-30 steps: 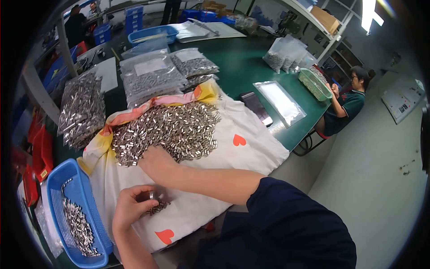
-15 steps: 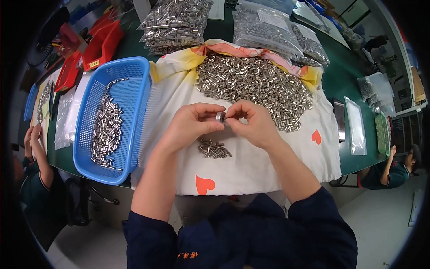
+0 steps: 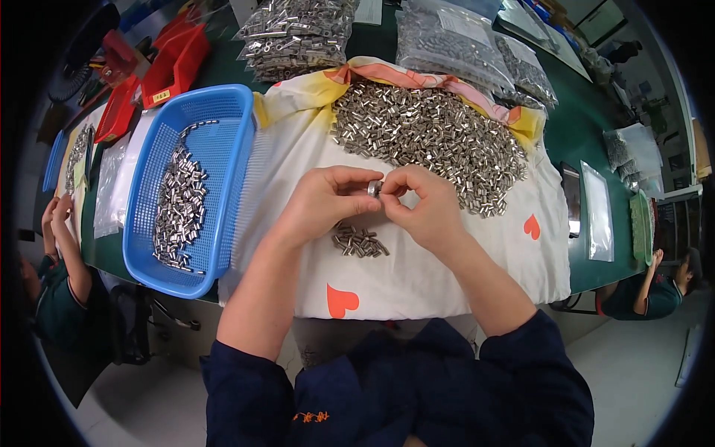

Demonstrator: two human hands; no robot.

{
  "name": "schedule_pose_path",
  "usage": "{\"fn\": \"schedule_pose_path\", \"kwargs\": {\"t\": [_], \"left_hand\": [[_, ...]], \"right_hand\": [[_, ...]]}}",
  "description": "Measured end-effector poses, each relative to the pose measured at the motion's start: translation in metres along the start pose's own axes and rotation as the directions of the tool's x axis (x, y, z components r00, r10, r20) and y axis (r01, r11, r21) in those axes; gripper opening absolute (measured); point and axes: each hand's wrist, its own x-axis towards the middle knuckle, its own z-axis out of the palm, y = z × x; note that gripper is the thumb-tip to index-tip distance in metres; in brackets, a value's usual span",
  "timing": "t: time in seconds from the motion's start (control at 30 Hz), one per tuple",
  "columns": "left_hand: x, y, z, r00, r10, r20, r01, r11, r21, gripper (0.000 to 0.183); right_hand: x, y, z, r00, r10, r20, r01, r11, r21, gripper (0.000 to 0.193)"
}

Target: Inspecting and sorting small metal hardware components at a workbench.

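Between the thumb and fingers of my left hand (image 3: 324, 203) is a small round metal ring (image 3: 373, 188), held on edge above the cloth. Close against its right side, my right hand (image 3: 422, 203) is closed in a pinch; whatever its fingertips grip is too small to tell. Just below the hands lies a small pile of short metal cylinders (image 3: 360, 242). Beyond them, a large heap of similar metal cylinders (image 3: 439, 141) covers the far part of the white cloth (image 3: 417, 287). To the left, a blue plastic basket (image 3: 231, 201) holds more such metal cylinders (image 3: 181, 208).
Clear bags of metal parts (image 3: 298, 41) and a larger clear bag (image 3: 450, 48) stand at the back. Red bins (image 3: 173, 68) are at the back left. A dark flat device (image 3: 571, 200) and a flat plastic bag (image 3: 597, 212) lie right. People work at both sides.
The whole view has shifted slightly. My hands remain together at the metal ring, and my right fingertips have moved slightly against its side.
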Motion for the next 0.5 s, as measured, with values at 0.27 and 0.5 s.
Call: {"fn": "schedule_pose_path", "kwargs": {"t": [0.27, 0.5], "left_hand": [[-0.003, 0.003, -0.003, 1.0, -0.018, 0.004, 0.019, 0.992, -0.124, 0.038], [-0.007, 0.011, -0.004, 0.989, -0.109, 0.1, 0.116, 0.991, -0.06, 0.035]], "right_hand": [[0.002, 0.004, -0.004, 0.999, -0.015, 0.031, 0.012, 0.995, 0.097, 0.011], [0.007, 0.009, -0.017, 0.995, 0.101, 0.004, -0.101, 0.995, -0.014, 0.012]]}}
